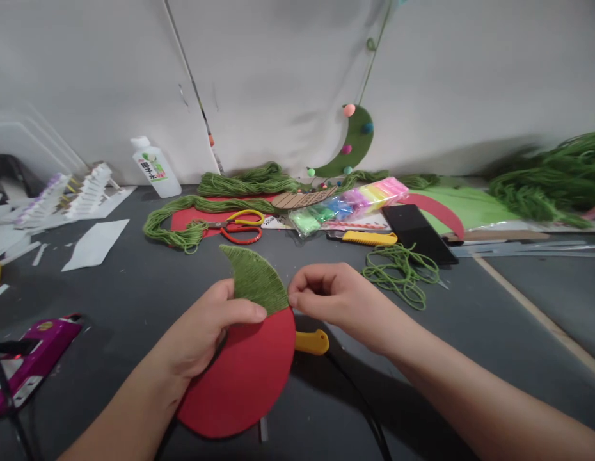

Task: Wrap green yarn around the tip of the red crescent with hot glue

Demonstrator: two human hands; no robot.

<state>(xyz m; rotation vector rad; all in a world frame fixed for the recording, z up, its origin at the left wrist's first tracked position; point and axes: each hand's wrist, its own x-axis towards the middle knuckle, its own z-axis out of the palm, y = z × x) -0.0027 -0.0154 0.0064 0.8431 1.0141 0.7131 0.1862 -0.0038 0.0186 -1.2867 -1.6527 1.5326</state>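
Observation:
A red crescent-shaped board [244, 378] is in my left hand [211, 326], with the thumb pressed on its front face. Its upper, pointed end is covered in tightly laid green yarn [259, 282]. At the right edge of the board, where green meets red, my right hand [326, 291] pinches with thumb and forefinger. What lies between those fingertips is too small to make out. Behind the board, a yellow handle [313, 342] sticks out to the right, close to a black cord. A loose tangle of green yarn [400, 272] lies beyond my right hand.
Scissors [240, 227], a yellow cutter [367, 237], a bag of coloured pieces [350, 205] and a black phone-like slab [419, 234] lie further back. A white bottle [156, 168] stands back left. At left is a purple device [36, 358]. A decorated green crescent [357, 144] hangs by the wall.

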